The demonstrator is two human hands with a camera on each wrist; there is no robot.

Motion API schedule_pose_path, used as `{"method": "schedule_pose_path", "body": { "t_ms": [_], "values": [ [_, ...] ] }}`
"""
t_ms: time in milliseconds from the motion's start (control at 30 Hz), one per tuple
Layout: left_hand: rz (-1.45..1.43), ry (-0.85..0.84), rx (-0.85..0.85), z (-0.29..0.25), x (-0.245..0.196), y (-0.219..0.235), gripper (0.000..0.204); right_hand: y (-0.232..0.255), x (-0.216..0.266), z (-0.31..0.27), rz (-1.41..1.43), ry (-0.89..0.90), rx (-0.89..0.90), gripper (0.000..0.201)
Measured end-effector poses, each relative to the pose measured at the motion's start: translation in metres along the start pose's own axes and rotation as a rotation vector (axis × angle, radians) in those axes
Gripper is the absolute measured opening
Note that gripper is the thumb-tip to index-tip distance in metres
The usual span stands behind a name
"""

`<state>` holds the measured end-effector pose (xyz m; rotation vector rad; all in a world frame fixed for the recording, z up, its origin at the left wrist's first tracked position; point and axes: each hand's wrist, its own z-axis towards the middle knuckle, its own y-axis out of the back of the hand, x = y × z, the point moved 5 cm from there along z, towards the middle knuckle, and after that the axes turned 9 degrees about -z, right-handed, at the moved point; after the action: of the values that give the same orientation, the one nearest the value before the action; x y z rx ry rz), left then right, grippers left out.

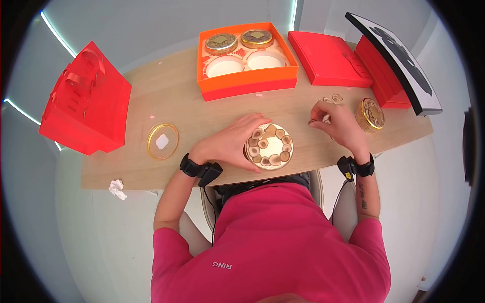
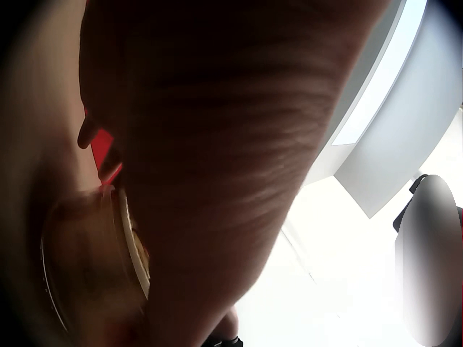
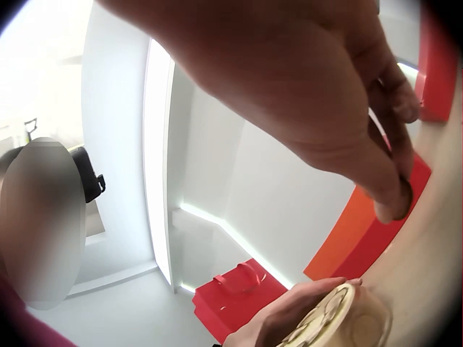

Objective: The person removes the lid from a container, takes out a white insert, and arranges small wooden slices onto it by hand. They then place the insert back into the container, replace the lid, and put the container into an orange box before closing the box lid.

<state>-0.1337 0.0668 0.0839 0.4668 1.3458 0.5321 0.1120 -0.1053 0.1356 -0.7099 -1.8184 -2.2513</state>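
Observation:
My left hand [image 1: 230, 141] grips the side of a round clear jar [image 2: 87, 253], thumb and fingers spread about it. Round brown-edged slices [image 1: 274, 160] lie in a ring on the jar's pale top, with a few further in. To the right, my right hand [image 1: 341, 126] is held above the table. Its thumb and fingertips pinch a thin brown slice [image 3: 407, 199], seen edge-on in the right wrist view. Just beyond that hand lie several loose slices [image 1: 336, 98]. A gold-rimmed round lid [image 1: 173, 150] rests on the table left of my left hand.
An orange-red box [image 1: 247, 87] at the back holds two filled jars [image 1: 221, 43] beside two round hollows. Right of it lie a flat red box [image 1: 328, 60], a framed picture [image 1: 399, 60] and another slice-filled jar [image 1: 371, 115]. A red gift bag [image 1: 91, 108] and crumpled tissue [image 1: 117, 189] are left.

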Motion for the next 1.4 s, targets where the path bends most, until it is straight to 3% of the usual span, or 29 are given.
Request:
{"method": "schedule_pose_path", "body": {
  "t_ms": [100, 233, 433, 533, 633, 733, 833, 933, 1067, 1233, 1400],
  "values": [
    [0.012, 0.019, 0.032, 0.003, -0.002, 0.002, 0.126, -0.007, 0.038, -0.004, 0.034, 0.087, 0.015, 0.013],
    [0.051, 0.013, 0.009, 0.001, 0.000, 0.000, 0.127, -0.020, 0.070, -0.012, 0.082, 0.369, -0.072, 0.012],
    [0.083, 0.031, 0.022, 0.001, 0.001, -0.001, 0.128, -0.039, 0.079, -0.010, 0.051, 0.464, -0.127, 0.016],
    [0.073, 0.028, 0.023, 0.000, 0.004, -0.002, 0.128, -0.042, 0.081, -0.009, 0.019, 0.451, -0.053, 0.016],
    [0.071, -0.002, 0.024, -0.001, 0.007, -0.002, 0.125, -0.032, 0.073, -0.007, 0.016, 0.426, -0.047, 0.016],
    [0.067, -0.025, 0.020, -0.002, 0.007, -0.003, 0.123, -0.011, 0.047, -0.006, 0.057, 0.187, -0.133, 0.016],
    [0.073, -0.033, 0.016, -0.001, 0.007, -0.003, 0.122, 0.012, 0.011, -0.005, -0.086, 0.022, -0.199, 0.019],
    [0.059, -0.008, -0.001, 0.000, 0.004, -0.002, 0.120, 0.019, -0.028, -0.015, -0.369, -0.120, -0.132, 0.024],
    [0.082, -0.039, 0.000, 0.000, 0.004, 0.000, 0.123, 0.010, -0.061, -0.027, -0.466, -0.184, -0.025, 0.028],
    [0.051, -0.027, 0.016, 0.001, 0.004, -0.002, 0.117, 0.002, -0.066, -0.010, -0.386, -0.306, 0.063, 0.026],
    [0.044, 0.026, 0.000, 0.003, -0.001, 0.002, 0.115, -0.005, -0.071, -0.006, -0.312, -0.295, 0.053, 0.024]
  ]
}}
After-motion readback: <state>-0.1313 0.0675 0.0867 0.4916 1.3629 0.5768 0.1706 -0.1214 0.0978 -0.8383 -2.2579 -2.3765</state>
